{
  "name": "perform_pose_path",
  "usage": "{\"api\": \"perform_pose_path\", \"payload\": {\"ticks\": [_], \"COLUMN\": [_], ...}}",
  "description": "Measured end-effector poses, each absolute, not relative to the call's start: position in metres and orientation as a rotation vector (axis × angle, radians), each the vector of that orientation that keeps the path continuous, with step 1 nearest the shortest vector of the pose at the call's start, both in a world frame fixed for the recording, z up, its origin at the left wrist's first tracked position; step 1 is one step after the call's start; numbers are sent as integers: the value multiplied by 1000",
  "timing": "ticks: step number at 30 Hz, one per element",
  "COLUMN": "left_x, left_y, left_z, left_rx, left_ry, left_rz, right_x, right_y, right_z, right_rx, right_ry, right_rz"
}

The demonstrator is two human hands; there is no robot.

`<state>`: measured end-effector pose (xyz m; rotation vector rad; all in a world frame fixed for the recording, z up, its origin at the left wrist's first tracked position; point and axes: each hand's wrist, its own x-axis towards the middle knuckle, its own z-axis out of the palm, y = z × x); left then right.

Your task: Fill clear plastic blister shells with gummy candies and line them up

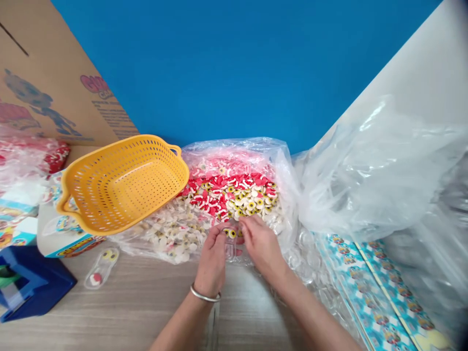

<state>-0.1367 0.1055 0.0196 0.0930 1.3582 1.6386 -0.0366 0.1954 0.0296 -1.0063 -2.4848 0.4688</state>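
Note:
My left hand [214, 258] has its fingers closed around a clear plastic blister tray [230, 249]. Yellow-and-white eye-shaped gummies [229, 233] sit at the tray's upper end. Close against that end, my right hand [261, 246] has its fingertips pinched together; what lies between them is hidden. Just beyond both hands, an open clear bag [234, 146] holds a heap of eye-shaped gummies [252, 200] and red-and-white lip-like gummies [212, 200]. On the table at left lies another blister tray [103, 268], with eyes at one end and a red piece at the other.
A yellow perforated basket [124, 185] rests tilted on printed boxes at left, near a blue bin [40, 282]. Clear empty trays [307, 253] lie at right beside printed card sheets [369, 292] and a large plastic bag [369, 170]. A blue panel [234, 73] stands behind.

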Motion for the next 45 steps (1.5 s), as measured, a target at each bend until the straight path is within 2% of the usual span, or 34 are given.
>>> {"api": "perform_pose_path", "payload": {"ticks": [5, 8, 12, 16, 21, 27, 38, 45], "left_x": [-137, -137, -138, -140, -137, -118, -68, -23], "left_y": [111, 114, 114, 113, 114, 109, 91, 91], "left_z": [30, 32, 31, 33, 44, 56, 66, 65], "left_rx": [81, 80, 56, 32, -16, 118, 149, 205], "left_ry": [1372, 1368, 1360, 1262, 1093, 1089, 1080, 1061], "left_rz": [1604, 1599, 1587, 1596, 1624, 1577, 1376, 1224], "right_x": [-38, -45, -46, -32, -16, 6, 67, 138], "right_y": [248, 266, 270, 261, 217, 155, 114, 104], "right_z": [45, 46, 42, 40, 43, 43, 58, 56], "right_rx": [-1411, -1464, -1435, -1357, -946, -615, -735, -1019], "right_ry": [-2405, -2464, -2441, -2315, -2352, -2579, -2604, -2218], "right_rz": [145, 55, 118, 314, 567, 283, 132, 292]}}
